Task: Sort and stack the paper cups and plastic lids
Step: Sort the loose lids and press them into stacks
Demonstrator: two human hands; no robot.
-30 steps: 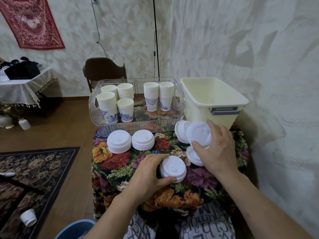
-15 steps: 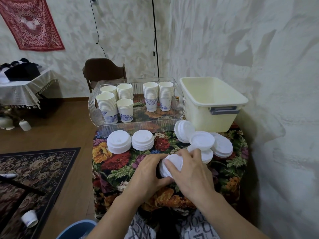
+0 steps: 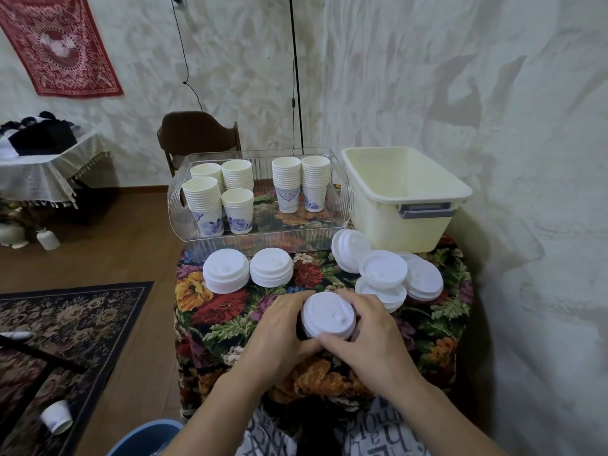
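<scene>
Head view: two hands [image 3: 329,337] grip one lid stack [image 3: 328,315].

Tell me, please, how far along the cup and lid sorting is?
Done: cups stacked in the clear tray; two lid stacks in front. In hand: both hands, left and right, grip a third stack. Left: the loose lids by the tub.
</scene>
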